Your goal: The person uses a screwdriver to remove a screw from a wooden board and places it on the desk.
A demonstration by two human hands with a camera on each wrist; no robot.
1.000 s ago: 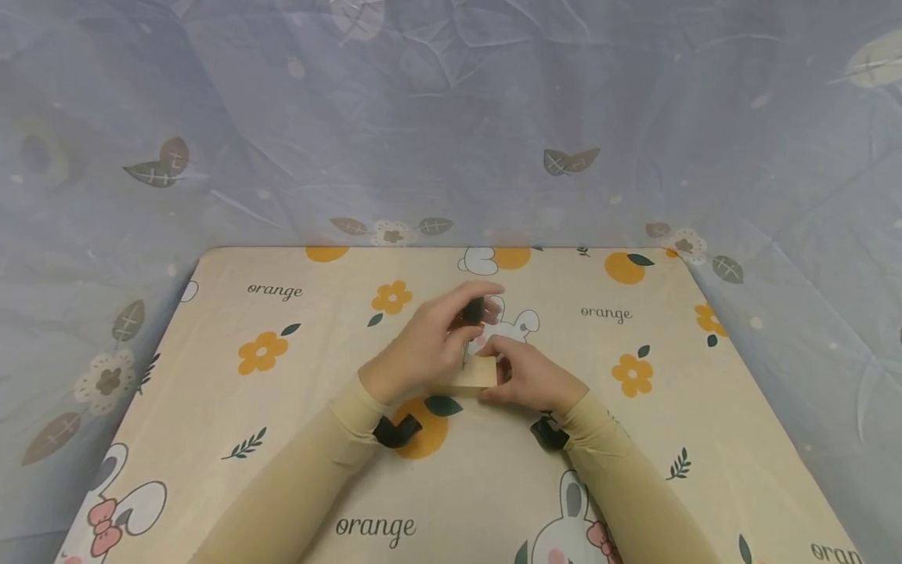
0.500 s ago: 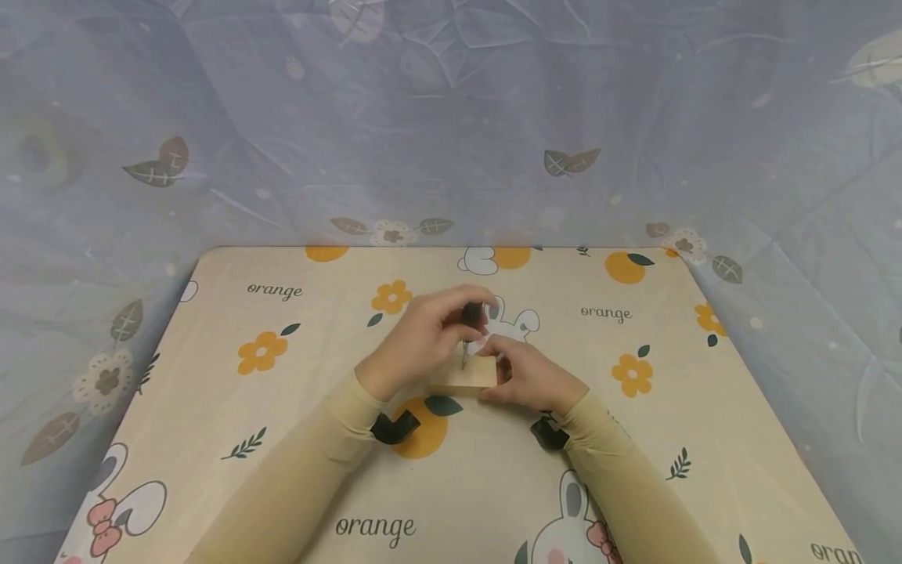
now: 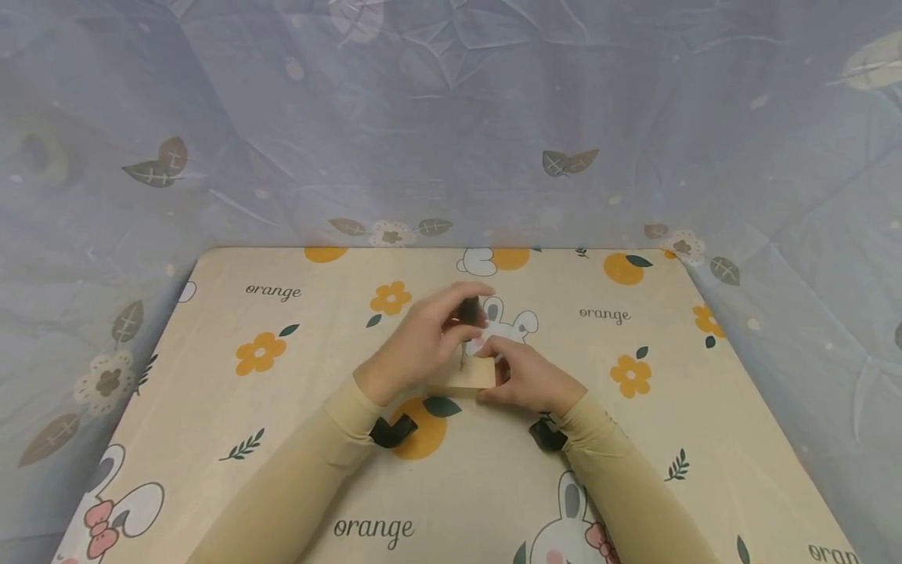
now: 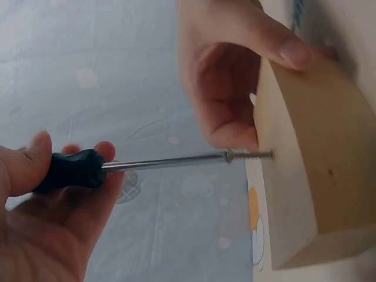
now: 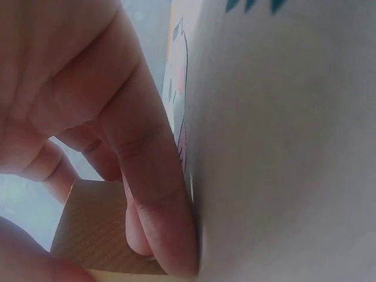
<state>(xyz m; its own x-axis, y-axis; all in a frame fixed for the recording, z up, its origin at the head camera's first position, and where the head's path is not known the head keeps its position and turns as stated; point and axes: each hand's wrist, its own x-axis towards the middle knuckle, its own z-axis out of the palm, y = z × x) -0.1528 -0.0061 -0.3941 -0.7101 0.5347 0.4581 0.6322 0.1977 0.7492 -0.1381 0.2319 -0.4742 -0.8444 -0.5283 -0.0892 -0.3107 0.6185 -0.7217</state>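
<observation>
A screwdriver [image 4: 73,168] with a dark green handle and a steel shaft is held by its handle in my left hand [image 3: 426,333]. Its tip meets the head of a screw [image 4: 252,155], whose threaded end enters a face of a pale wooden block [image 4: 294,170]. Much of the thread still shows above the wood. My right hand [image 3: 532,376] grips the block's right end, thumb on the near side and fingers on the far side. In the right wrist view the fingers [image 5: 158,194] press along the block's end grain.
A table [image 3: 282,470] covered with a cream cloth printed with oranges, flowers and rabbits lies under the block. A pale bluish curtain [image 3: 423,141] hangs behind and at the sides. Black straps [image 3: 395,431] sit at both wrists.
My left hand's fingers have shifted around the screwdriver handle, and the hand has moved slightly left, so the shaft shows more. My right hand and the block stay in place.
</observation>
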